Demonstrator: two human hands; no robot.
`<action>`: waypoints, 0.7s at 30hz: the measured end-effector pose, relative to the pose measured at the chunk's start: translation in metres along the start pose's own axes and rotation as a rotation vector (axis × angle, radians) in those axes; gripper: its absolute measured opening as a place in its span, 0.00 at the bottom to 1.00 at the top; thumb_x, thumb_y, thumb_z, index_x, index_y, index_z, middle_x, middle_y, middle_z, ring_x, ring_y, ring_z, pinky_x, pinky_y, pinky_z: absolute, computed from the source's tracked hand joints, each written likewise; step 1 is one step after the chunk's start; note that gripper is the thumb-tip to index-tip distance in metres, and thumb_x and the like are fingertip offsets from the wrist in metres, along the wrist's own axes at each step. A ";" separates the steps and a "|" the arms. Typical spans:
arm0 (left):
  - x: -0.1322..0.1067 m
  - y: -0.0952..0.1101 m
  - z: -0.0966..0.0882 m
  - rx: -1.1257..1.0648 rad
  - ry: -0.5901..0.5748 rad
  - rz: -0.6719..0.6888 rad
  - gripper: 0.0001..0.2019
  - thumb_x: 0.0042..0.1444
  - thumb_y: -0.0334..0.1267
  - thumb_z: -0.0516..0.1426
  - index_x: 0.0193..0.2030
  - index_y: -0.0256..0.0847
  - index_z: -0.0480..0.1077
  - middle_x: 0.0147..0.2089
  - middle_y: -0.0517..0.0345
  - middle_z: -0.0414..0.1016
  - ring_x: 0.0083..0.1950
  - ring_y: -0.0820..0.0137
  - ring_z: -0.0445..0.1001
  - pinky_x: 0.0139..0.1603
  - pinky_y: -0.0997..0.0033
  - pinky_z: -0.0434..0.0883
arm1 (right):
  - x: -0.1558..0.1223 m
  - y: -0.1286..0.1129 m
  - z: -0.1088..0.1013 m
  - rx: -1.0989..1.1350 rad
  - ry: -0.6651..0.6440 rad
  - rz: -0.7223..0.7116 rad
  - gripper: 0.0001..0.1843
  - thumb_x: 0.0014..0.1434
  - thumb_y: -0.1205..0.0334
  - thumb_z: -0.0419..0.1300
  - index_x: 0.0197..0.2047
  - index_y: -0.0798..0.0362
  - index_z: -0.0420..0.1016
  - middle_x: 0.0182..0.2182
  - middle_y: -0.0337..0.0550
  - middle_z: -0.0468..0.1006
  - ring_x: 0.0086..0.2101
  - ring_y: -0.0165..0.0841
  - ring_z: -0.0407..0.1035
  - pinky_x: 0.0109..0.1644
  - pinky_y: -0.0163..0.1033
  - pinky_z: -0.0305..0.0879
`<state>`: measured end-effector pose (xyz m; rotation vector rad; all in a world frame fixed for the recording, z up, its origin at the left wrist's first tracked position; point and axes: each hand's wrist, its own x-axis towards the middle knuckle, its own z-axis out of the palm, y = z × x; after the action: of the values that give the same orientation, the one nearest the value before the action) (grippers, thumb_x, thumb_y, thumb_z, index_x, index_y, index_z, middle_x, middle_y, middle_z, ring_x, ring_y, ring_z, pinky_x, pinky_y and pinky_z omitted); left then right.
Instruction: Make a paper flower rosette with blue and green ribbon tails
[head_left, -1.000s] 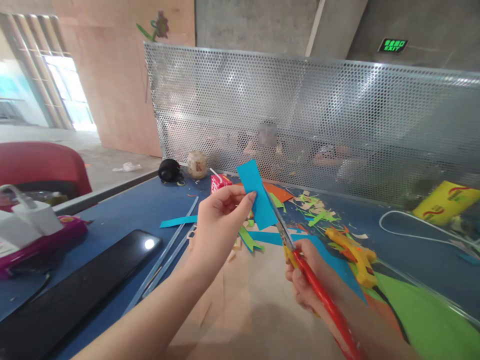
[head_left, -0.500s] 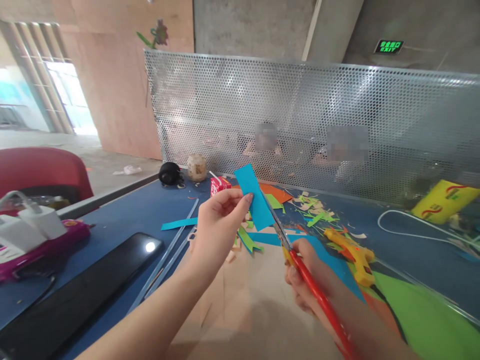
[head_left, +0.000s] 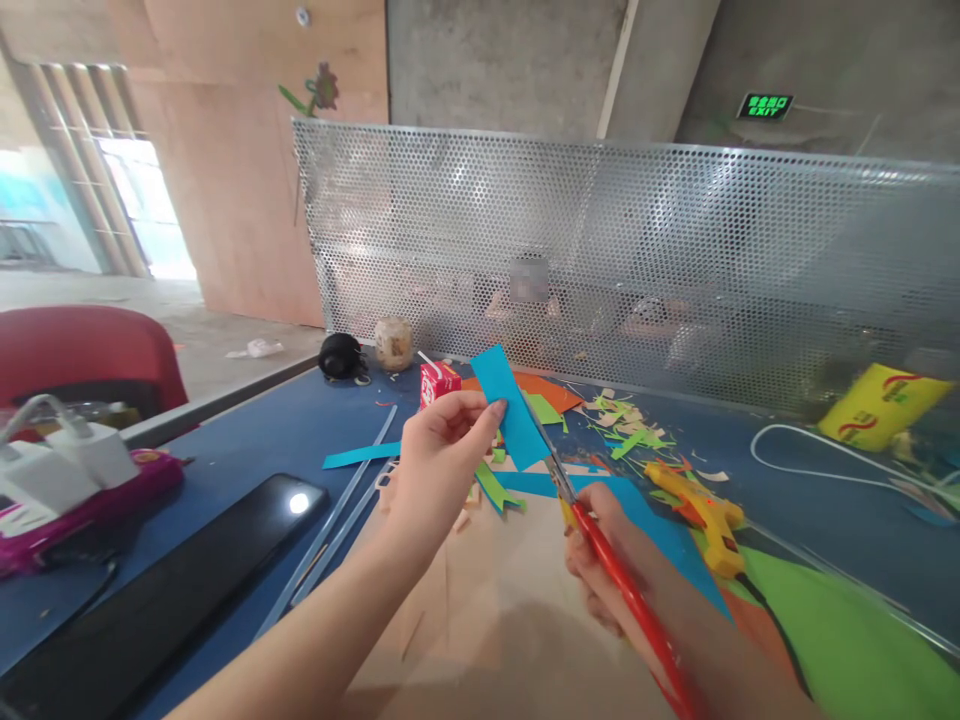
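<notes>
My left hand pinches a small blue paper rectangle and holds it upright above the table. My right hand is wrapped round red-handled scissors, whose blades run up along the right edge of the blue piece. Both hands hover over a tan sheet lying on the blue table. A larger blue sheet lies under my right hand.
A yellow glue gun and paper scraps lie to the right, with a green sheet beyond. At left are a black phone, a pink box with white chargers and a red carton. A perforated metal screen closes the back.
The blue piece and the scissors have sunk slightly and the view has tilted a little; the blades have moved further along the paper's edge.
</notes>
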<state>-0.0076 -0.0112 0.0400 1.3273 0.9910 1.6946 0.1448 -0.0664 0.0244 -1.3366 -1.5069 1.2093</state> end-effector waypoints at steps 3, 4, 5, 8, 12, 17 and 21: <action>-0.002 -0.001 0.001 -0.009 -0.031 -0.007 0.05 0.49 0.38 0.58 0.27 0.38 0.70 0.19 0.64 0.67 0.22 0.79 0.66 0.25 0.79 0.65 | 0.000 -0.001 -0.001 0.009 -0.013 0.009 0.22 0.51 0.39 0.53 0.29 0.49 0.53 0.23 0.34 0.57 0.22 0.28 0.54 0.26 0.34 0.57; -0.002 -0.001 0.002 -0.007 -0.033 -0.009 0.05 0.49 0.38 0.58 0.26 0.38 0.70 0.19 0.64 0.67 0.22 0.79 0.65 0.25 0.79 0.65 | -0.001 -0.001 -0.002 0.000 -0.028 0.010 0.22 0.51 0.39 0.53 0.29 0.49 0.53 0.23 0.34 0.57 0.22 0.27 0.53 0.26 0.33 0.56; -0.002 -0.001 0.002 -0.003 -0.030 -0.012 0.06 0.48 0.38 0.58 0.26 0.38 0.70 0.19 0.64 0.67 0.22 0.79 0.65 0.25 0.80 0.65 | -0.001 -0.001 -0.003 -0.012 -0.045 0.012 0.22 0.51 0.40 0.54 0.30 0.49 0.53 0.23 0.33 0.56 0.22 0.27 0.51 0.25 0.33 0.56; -0.002 0.000 0.002 0.010 -0.006 -0.026 0.06 0.48 0.37 0.59 0.25 0.37 0.69 0.19 0.64 0.67 0.22 0.80 0.64 0.25 0.80 0.64 | -0.002 -0.001 -0.003 -0.029 -0.072 0.015 0.22 0.51 0.42 0.57 0.30 0.49 0.52 0.24 0.32 0.55 0.22 0.25 0.50 0.26 0.32 0.54; -0.001 0.001 0.002 0.008 0.001 -0.032 0.05 0.48 0.37 0.59 0.26 0.37 0.70 0.18 0.65 0.66 0.21 0.80 0.64 0.24 0.80 0.64 | -0.002 0.000 -0.001 0.003 -0.040 0.022 0.23 0.51 0.40 0.55 0.29 0.49 0.51 0.23 0.32 0.53 0.22 0.25 0.49 0.24 0.31 0.53; 0.000 0.000 0.001 0.026 0.014 -0.033 0.07 0.47 0.39 0.59 0.26 0.38 0.70 0.19 0.64 0.66 0.22 0.79 0.63 0.23 0.79 0.62 | -0.002 0.001 -0.001 0.060 -0.069 0.057 0.22 0.51 0.41 0.56 0.29 0.49 0.51 0.21 0.31 0.52 0.19 0.24 0.46 0.19 0.30 0.49; 0.001 -0.001 0.000 0.050 0.018 -0.036 0.08 0.48 0.40 0.58 0.25 0.38 0.69 0.19 0.63 0.66 0.22 0.78 0.63 0.24 0.78 0.62 | 0.000 0.003 -0.002 0.084 -0.097 0.099 0.22 0.51 0.40 0.55 0.29 0.48 0.52 0.20 0.30 0.51 0.17 0.24 0.46 0.17 0.30 0.46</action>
<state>-0.0077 -0.0102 0.0393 1.3209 1.0677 1.6667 0.1478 -0.0662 0.0217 -1.3265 -1.4536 1.4029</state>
